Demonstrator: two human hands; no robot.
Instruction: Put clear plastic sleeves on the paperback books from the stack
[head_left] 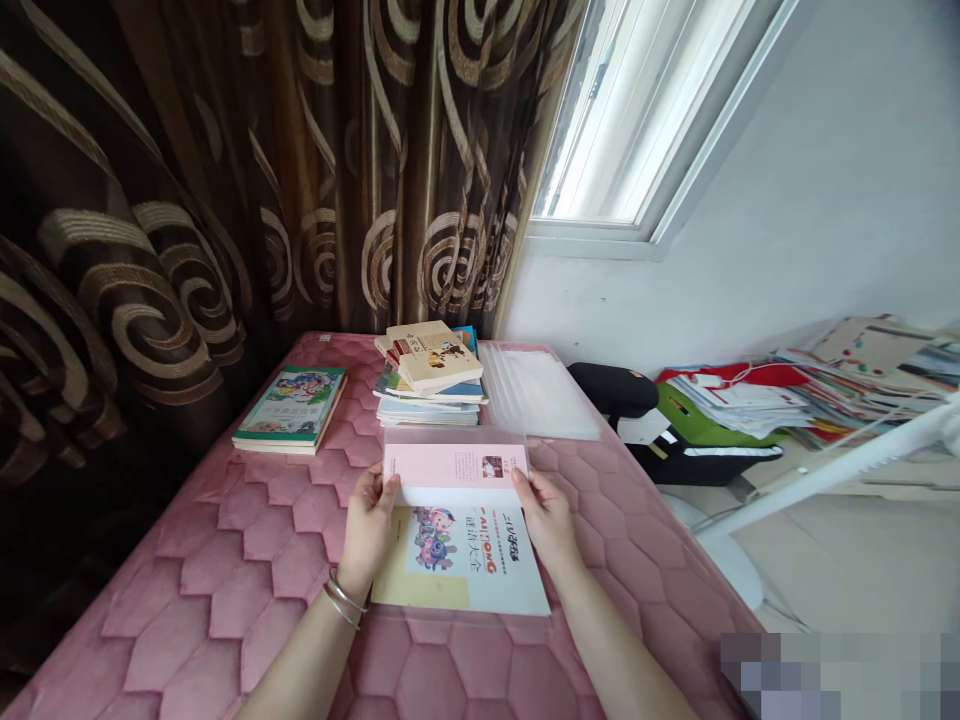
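A book (480, 585) with cartoon figures on its cover lies on the bed in front of me, its pink flap (435, 462) turned toward the far side. Clear plastic (456, 436) shows beyond the flap and along the near edge, like a book jacket around it. My left hand (370, 525) pinches the left edge where flap and cover meet, thumb on top. On the opposite edge my right hand (547, 512) grips in the same way. The fingers beneath are hidden on both sides.
A pile of books (431, 385) stands beyond my hands, with clear plastic sheets (544, 395) to its right. A green-edged book (291, 408) lies on the left of the pink quilted mattress (187, 600). Papers (739, 400) and a white pole (832, 465) are off the right side.
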